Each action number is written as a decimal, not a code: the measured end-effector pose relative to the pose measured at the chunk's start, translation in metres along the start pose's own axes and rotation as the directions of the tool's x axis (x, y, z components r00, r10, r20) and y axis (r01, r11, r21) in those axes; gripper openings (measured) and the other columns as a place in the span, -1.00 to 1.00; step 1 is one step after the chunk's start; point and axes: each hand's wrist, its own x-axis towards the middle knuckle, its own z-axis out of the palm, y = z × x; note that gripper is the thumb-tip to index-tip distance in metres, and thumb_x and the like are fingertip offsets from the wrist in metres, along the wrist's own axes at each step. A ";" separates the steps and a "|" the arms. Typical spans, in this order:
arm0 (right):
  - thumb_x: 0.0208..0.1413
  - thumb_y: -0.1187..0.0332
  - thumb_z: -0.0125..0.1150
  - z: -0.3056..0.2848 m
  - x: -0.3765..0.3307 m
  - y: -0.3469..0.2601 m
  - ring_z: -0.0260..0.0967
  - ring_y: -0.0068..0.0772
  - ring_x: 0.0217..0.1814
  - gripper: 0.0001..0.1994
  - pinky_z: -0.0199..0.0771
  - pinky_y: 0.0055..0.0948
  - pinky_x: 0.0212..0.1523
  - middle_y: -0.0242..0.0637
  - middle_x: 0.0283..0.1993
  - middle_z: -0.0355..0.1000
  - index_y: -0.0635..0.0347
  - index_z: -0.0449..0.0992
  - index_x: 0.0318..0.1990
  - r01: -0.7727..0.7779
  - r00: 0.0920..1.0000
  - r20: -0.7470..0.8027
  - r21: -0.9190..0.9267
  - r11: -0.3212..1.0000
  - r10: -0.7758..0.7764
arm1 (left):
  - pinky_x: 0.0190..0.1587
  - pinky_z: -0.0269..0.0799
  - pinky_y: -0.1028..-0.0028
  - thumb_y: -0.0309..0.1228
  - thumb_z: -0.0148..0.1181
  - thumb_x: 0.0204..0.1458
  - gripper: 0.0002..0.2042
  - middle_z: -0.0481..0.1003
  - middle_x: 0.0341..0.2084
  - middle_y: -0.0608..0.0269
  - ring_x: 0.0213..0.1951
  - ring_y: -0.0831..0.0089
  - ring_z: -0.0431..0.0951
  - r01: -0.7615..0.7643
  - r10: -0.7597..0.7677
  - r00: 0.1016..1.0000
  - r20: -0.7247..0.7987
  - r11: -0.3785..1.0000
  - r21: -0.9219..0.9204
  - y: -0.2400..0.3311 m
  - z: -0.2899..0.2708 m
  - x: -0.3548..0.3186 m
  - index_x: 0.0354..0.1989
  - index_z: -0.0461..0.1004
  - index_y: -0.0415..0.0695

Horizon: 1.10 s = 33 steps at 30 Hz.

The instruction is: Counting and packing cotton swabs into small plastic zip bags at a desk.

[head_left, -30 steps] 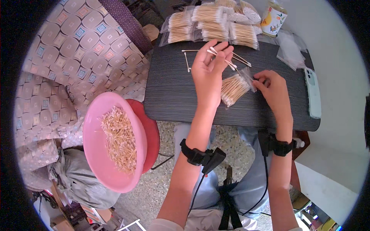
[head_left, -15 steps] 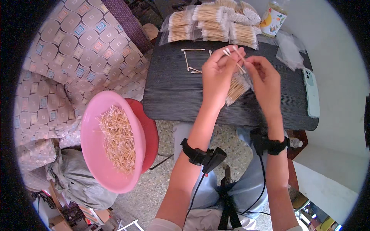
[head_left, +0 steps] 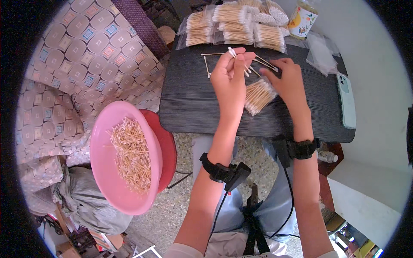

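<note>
My left hand (head_left: 230, 81) is raised over the dark table (head_left: 189, 103), pinching a few cotton swabs (head_left: 232, 53) with wooden stems between thumb and fingers. My right hand (head_left: 287, 81) lies on the table just right of it, fingers resting on loose swabs (head_left: 263, 62) and on the top of a small clear bag of swabs (head_left: 257, 95). That bag lies flat between my two hands. A couple of single swabs (head_left: 207, 66) lie on the table left of my left hand.
Several filled clear bags of swabs (head_left: 234, 26) are stacked at the table's far edge beside a small bottle (head_left: 302, 17). Empty clear bags (head_left: 322, 52) and a phone (head_left: 346, 101) lie at the right. A pink basin of loose swabs (head_left: 124, 157) stands at my left.
My left hand has lifted with a few swabs. My right hand moved up from the bag's side to the loose swabs beyond it.
</note>
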 end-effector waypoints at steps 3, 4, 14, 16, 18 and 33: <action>-0.20 0.26 0.39 0.002 -0.003 -0.008 0.26 0.00 -0.08 -0.62 0.32 -0.22 -0.05 -0.10 -0.18 0.40 0.27 0.56 -0.19 -0.006 0.998 0.055 0.022 1.000 0.004 | -0.03 0.47 0.41 -0.47 0.01 0.17 -0.79 0.53 -0.26 -0.06 -0.17 0.30 0.56 0.024 -0.024 1.000 0.008 1.000 0.015 0.000 -0.002 0.000 -0.11 0.37 -0.38; -0.22 0.27 0.40 0.002 -0.003 -0.009 0.26 0.00 -0.07 -0.62 0.32 -0.22 -0.06 -0.10 -0.16 0.39 0.27 0.56 -0.20 -0.011 0.998 0.061 0.042 0.999 0.008 | -0.03 0.47 0.41 -0.47 0.01 0.17 -0.79 0.53 -0.26 -0.06 -0.17 0.30 0.56 0.037 -0.037 0.999 0.010 0.999 0.014 0.000 -0.002 -0.001 -0.11 0.37 -0.38; -0.21 0.44 0.26 0.008 0.000 -0.011 0.35 0.03 -0.24 -0.89 0.38 -0.14 -0.21 -0.03 -0.36 0.42 0.28 0.53 -0.50 -0.122 0.990 0.094 0.160 0.980 0.108 | -0.07 0.49 0.43 -0.48 0.00 0.17 -0.79 0.54 -0.29 -0.03 -0.21 0.34 0.57 0.081 -0.084 0.995 0.058 0.995 0.051 -0.004 0.004 -0.001 -0.12 0.38 -0.39; -0.19 0.45 0.23 0.008 -0.001 -0.015 0.36 0.03 -0.25 -0.91 0.40 -0.13 -0.23 -0.03 -0.37 0.42 0.28 0.51 -0.50 -0.128 0.990 0.073 0.123 0.984 0.119 | -0.07 0.49 0.43 -0.48 0.00 0.17 -0.79 0.54 -0.29 -0.02 -0.21 0.34 0.57 0.082 -0.086 0.994 0.065 0.995 0.057 -0.005 0.003 -0.001 -0.12 0.38 -0.39; -0.18 0.44 0.22 0.009 -0.002 -0.014 0.38 0.04 -0.28 -0.90 0.40 -0.12 -0.22 -0.03 -0.39 0.43 0.29 0.50 -0.50 -0.112 0.992 0.065 0.085 0.990 0.107 | -0.08 0.49 0.43 -0.47 0.00 0.17 -0.79 0.54 -0.30 -0.02 -0.22 0.34 0.58 0.084 -0.088 0.994 0.068 0.995 0.052 -0.005 0.003 -0.001 -0.13 0.38 -0.39; 0.01 0.44 0.13 0.015 0.000 -0.007 0.41 -0.07 -0.34 -0.89 0.42 -0.20 -0.32 -0.08 -0.43 0.43 0.31 0.46 -0.36 0.038 0.980 -0.197 -0.014 0.999 -0.040 | -0.04 0.47 0.42 -0.44 0.01 0.17 -0.77 0.53 -0.25 -0.05 -0.19 0.32 0.57 0.081 -0.084 0.996 0.042 0.994 0.075 -0.004 0.004 -0.001 -0.12 0.37 -0.38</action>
